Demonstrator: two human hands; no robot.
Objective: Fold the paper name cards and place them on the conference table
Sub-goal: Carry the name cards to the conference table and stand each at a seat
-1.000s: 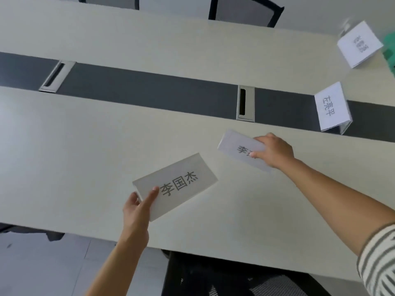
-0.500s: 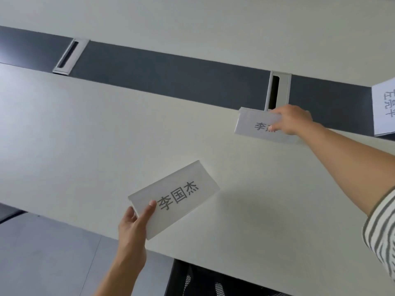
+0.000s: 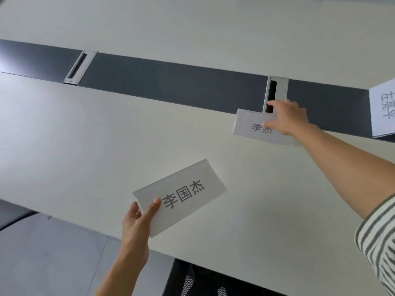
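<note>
My right hand [image 3: 287, 117] reaches far across the cream conference table [image 3: 85, 135] and pinches a folded white name card [image 3: 248, 127] by its top edge. That card rests on the table at the near edge of the dark centre strip [image 3: 181, 82], its printed face toward me. My left hand [image 3: 136, 221] holds a second folded name card [image 3: 181, 195] by its lower left corner, lifted above the table near the front edge, printed side up.
A third name card [image 3: 382, 112] stands on the dark strip at the far right. Two metal cable slots [image 3: 80, 67] [image 3: 275, 92] sit in the strip, one right behind my right hand. A black mesh chair [image 3: 203, 280] is below the table's front edge.
My right hand has carried its card away from me to the strip's near edge by the cable slot. My left hand and its card have stayed put. The view has shifted.
</note>
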